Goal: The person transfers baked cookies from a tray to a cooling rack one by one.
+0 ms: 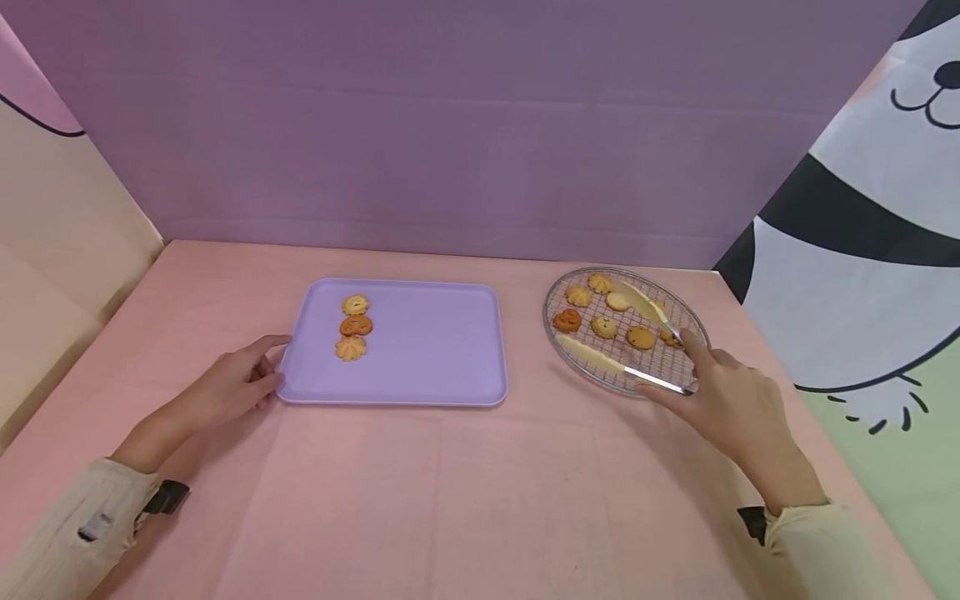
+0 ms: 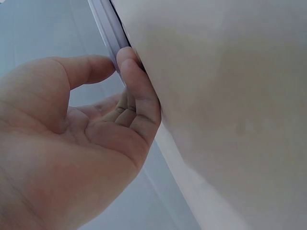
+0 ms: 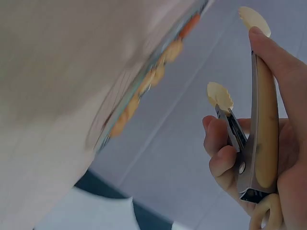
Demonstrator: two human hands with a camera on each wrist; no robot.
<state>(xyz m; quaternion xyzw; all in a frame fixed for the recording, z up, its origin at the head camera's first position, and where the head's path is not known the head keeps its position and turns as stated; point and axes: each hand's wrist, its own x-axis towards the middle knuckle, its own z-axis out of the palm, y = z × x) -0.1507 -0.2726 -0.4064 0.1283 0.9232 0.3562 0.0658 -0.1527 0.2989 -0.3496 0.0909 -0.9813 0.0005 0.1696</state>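
My left hand [image 1: 236,379] holds the left edge of a lilac tray [image 1: 435,350], thumb and fingertips at its rim [image 2: 108,31]. Three cookies lie in a column near the tray's left side: a round one [image 1: 356,304], a pretzel-shaped one [image 1: 356,325] and a flower-shaped one [image 1: 350,348]. My right hand [image 1: 731,404] grips metal tongs [image 3: 264,124] with cream-coloured tips, spread apart over a round wire rack [image 1: 551,292]. Several cookies lie on this rack, among them a pretzel cookie [image 1: 567,321] and a round cookie [image 1: 641,337]. Nothing sits between the tong tips.
A pink cloth [image 1: 510,500] covers the table. Behind it stands a purple backdrop [image 1: 450,167], and a panda-print sheet [image 1: 862,292] hangs at the right. The rack stands to the right of the tray, with a gap between them.
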